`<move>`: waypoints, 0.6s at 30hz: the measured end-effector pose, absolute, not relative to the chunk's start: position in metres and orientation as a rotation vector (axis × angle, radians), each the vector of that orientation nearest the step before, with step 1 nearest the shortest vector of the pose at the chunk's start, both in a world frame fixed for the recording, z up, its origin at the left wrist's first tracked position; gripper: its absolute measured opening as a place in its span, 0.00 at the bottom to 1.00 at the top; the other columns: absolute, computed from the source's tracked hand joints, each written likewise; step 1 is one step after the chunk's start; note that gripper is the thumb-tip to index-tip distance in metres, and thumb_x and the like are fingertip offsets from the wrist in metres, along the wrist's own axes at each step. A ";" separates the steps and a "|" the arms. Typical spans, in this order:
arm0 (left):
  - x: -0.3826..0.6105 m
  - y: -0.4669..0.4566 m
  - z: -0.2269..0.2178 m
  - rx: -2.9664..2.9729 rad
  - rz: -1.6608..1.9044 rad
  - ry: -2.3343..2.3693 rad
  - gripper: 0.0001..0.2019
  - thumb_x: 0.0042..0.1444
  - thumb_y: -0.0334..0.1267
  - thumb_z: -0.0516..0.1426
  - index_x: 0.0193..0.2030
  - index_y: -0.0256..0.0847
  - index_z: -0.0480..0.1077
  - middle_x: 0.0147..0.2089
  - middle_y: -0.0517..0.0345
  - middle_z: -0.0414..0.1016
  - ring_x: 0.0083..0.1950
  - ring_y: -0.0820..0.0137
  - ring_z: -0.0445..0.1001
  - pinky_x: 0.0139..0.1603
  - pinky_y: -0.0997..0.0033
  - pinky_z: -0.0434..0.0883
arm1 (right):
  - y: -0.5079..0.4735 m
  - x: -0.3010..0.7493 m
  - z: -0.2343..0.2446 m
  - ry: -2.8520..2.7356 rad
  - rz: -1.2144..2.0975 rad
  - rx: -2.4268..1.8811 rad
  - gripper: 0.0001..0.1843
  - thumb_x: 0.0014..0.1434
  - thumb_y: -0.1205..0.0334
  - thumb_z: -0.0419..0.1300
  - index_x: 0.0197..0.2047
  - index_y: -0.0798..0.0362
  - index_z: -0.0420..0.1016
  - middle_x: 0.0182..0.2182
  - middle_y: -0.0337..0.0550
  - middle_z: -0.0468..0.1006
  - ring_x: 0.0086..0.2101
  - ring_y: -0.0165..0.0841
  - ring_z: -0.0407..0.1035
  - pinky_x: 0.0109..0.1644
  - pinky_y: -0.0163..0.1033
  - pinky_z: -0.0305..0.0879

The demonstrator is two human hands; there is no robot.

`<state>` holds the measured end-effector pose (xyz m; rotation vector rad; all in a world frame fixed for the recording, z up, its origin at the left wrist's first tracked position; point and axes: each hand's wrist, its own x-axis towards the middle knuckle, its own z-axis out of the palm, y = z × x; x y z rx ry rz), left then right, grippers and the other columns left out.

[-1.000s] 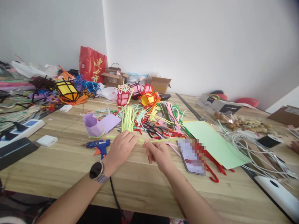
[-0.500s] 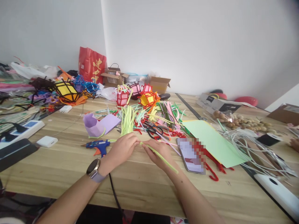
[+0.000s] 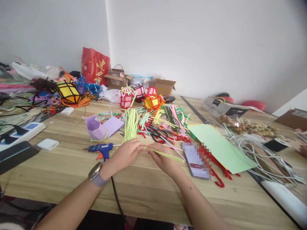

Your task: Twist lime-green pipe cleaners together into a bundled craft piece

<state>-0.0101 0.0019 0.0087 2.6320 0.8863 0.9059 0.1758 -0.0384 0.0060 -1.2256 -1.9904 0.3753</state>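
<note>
Both my hands meet above the table's middle, pinching a yellow-green pipe cleaner (image 3: 169,156) between the fingertips. My left hand (image 3: 127,154), with a watch on its wrist, is closed on one part of it. My right hand (image 3: 163,158) is closed beside it, and a long end of the pipe cleaner runs across the back of that hand to the right. Just left of my left hand lies a blue glue gun (image 3: 100,149). Behind my hands is a bundle of yellow-green pipe cleaners (image 3: 131,124). A purple paper cup shape (image 3: 96,129) with a green-edged base stands left of the bundle.
A phone (image 3: 195,161) lies right of my right hand, near green paper (image 3: 220,147) and red pipe cleaners (image 3: 217,177). Scissors (image 3: 159,135) rest among loose stems. Small lanterns (image 3: 151,101) stand behind. A power strip (image 3: 26,135) is at left, white cables (image 3: 254,153) at right.
The free end of the pipe cleaner has swung up and away from my right wrist, now lying flatter toward the phone. My hands stay together in nearly the same place.
</note>
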 end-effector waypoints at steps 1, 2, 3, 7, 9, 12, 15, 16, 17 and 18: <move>-0.010 0.003 0.009 2.618 0.848 0.872 0.13 0.64 0.34 0.46 0.38 0.40 0.71 0.37 0.56 0.76 0.39 0.70 0.73 0.40 0.71 0.70 | -0.039 0.178 0.006 -2.086 0.229 -1.209 0.15 0.64 0.56 0.50 0.35 0.51 0.76 0.29 0.45 0.77 0.29 0.31 0.70 0.32 0.33 0.62; -0.010 0.004 0.009 2.623 0.813 0.876 0.13 0.64 0.34 0.46 0.37 0.40 0.72 0.36 0.56 0.76 0.38 0.70 0.73 0.39 0.71 0.70 | -0.039 0.179 0.006 -2.141 0.141 -1.206 0.16 0.65 0.56 0.49 0.36 0.51 0.77 0.30 0.46 0.78 0.30 0.32 0.71 0.32 0.33 0.61; -0.010 0.004 0.009 2.647 0.807 0.892 0.13 0.64 0.34 0.46 0.36 0.39 0.72 0.35 0.56 0.75 0.37 0.69 0.73 0.39 0.70 0.69 | -0.039 0.178 0.005 -2.146 0.122 -1.214 0.16 0.64 0.55 0.49 0.36 0.51 0.77 0.29 0.46 0.77 0.29 0.31 0.70 0.31 0.33 0.61; -0.009 -0.001 0.004 2.927 0.960 0.962 0.14 0.64 0.32 0.45 0.34 0.38 0.70 0.33 0.54 0.73 0.37 0.66 0.70 0.39 0.66 0.68 | -0.037 0.166 0.003 -1.656 0.872 -1.322 0.20 0.61 0.49 0.50 0.27 0.53 0.73 0.20 0.39 0.71 0.17 0.26 0.61 0.21 0.32 0.54; -0.009 -0.004 0.002 3.074 1.019 0.930 0.14 0.64 0.30 0.45 0.34 0.37 0.70 0.32 0.53 0.71 0.36 0.65 0.68 0.39 0.64 0.67 | -0.036 0.160 0.003 -1.300 1.359 -1.326 0.20 0.57 0.46 0.52 0.26 0.53 0.71 0.17 0.34 0.66 0.12 0.23 0.51 0.16 0.31 0.47; -0.009 -0.006 0.001 3.103 1.076 0.930 0.14 0.64 0.31 0.44 0.35 0.37 0.70 0.32 0.52 0.71 0.36 0.65 0.68 0.39 0.63 0.67 | -0.035 0.159 0.004 -1.194 1.514 -1.292 0.20 0.55 0.45 0.53 0.25 0.54 0.69 0.16 0.32 0.64 0.11 0.22 0.47 0.15 0.31 0.44; -0.008 -0.004 0.005 2.906 1.051 0.957 0.14 0.65 0.33 0.45 0.37 0.38 0.71 0.33 0.53 0.73 0.37 0.66 0.70 0.39 0.66 0.68 | -0.037 0.167 0.006 -1.587 0.935 -1.266 0.19 0.59 0.49 0.52 0.24 0.53 0.70 0.17 0.37 0.68 0.17 0.26 0.60 0.22 0.32 0.56; -0.008 -0.003 0.006 2.825 1.016 0.944 0.14 0.65 0.34 0.45 0.38 0.38 0.72 0.34 0.53 0.74 0.38 0.67 0.71 0.39 0.67 0.69 | -0.038 0.170 0.006 -1.733 0.691 -1.241 0.17 0.60 0.52 0.52 0.27 0.53 0.72 0.20 0.40 0.72 0.21 0.29 0.65 0.26 0.33 0.59; -0.008 -0.002 0.008 2.756 0.980 0.924 0.14 0.65 0.35 0.46 0.38 0.39 0.72 0.35 0.54 0.75 0.38 0.68 0.71 0.39 0.68 0.69 | -0.038 0.173 0.007 -1.859 0.476 -1.211 0.15 0.61 0.54 0.52 0.30 0.53 0.74 0.24 0.43 0.75 0.26 0.31 0.68 0.29 0.34 0.61; -0.008 -0.001 0.009 2.706 0.943 0.907 0.14 0.65 0.35 0.46 0.38 0.39 0.72 0.36 0.55 0.75 0.38 0.69 0.72 0.40 0.68 0.69 | -0.039 0.175 0.007 -1.951 0.316 -1.188 0.14 0.61 0.56 0.51 0.33 0.52 0.75 0.28 0.45 0.77 0.29 0.32 0.70 0.32 0.34 0.62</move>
